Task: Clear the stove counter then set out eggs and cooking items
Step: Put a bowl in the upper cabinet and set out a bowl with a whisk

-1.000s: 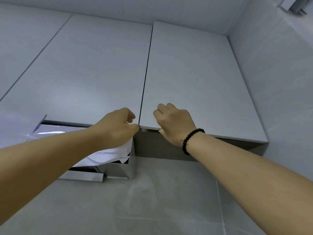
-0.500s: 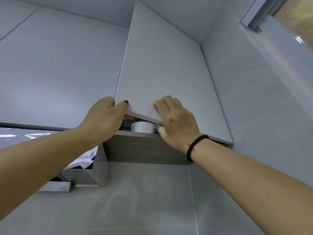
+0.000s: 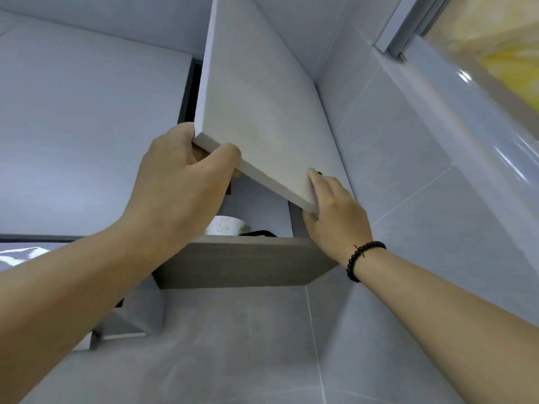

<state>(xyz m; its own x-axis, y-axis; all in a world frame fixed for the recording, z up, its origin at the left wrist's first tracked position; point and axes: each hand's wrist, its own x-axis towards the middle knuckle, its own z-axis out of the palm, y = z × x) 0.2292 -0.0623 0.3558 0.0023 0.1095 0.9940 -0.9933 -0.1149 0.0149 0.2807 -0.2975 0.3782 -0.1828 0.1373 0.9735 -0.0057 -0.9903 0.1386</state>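
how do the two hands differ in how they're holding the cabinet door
The left hand wraps the lower left corner of the cabinet door, thumb on the front face and fingers behind it; the right hand grips the bottom edge further right, fingers laid flat on the face. The right wrist wears a black bead bracelet; the left wrist is bare. Both hands hold the same partly open door.
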